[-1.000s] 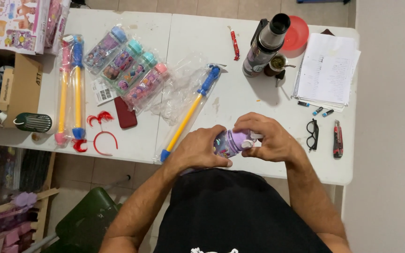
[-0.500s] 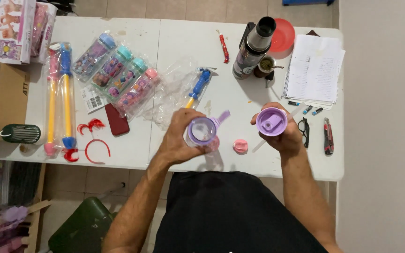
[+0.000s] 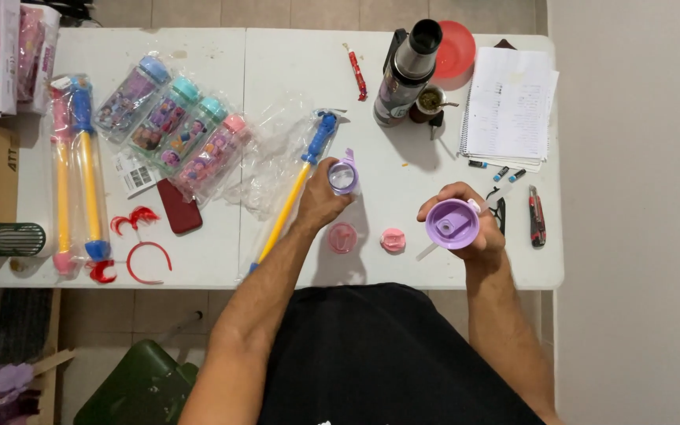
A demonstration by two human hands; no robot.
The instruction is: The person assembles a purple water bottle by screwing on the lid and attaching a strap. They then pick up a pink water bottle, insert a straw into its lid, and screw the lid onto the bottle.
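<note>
Head camera, looking straight down on you: your left hand (image 3: 320,203) is wrapped around a small clear bottle with a lilac rim and handle (image 3: 343,175), holding it mouth-up above the white table (image 3: 293,63), while your right hand (image 3: 466,224) is closed on its lilac screw lid (image 3: 451,223), turned underside up so the inner ring faces you. The two hands are well apart, each clamped on its own part, so the step in hand reads as the bottle opened and the lid off. Between your hands, on the table near its front edge, lie a pink translucent round cap (image 3: 342,237) and a smaller pink round piece (image 3: 393,240), apart from each other. To go on with these parts you would need to keep the bottle upright, turn the lid over so its thread faces down, and line it squarely over the mouth before twisting; a tilted start would likely cross the thread. Just beside your left hand lies a blue and yellow water squirter (image 3: 297,187) on crumpled clear wrapping. Further left sit four packaged bottles (image 3: 173,126) in a row, a dark red phone (image 3: 179,206) and red headbands (image 3: 139,248). Behind your right hand stand a metal thermos (image 3: 408,71), a spiral notebook (image 3: 509,106), eyeglasses (image 3: 499,212) and a utility knife (image 3: 537,216).
</note>
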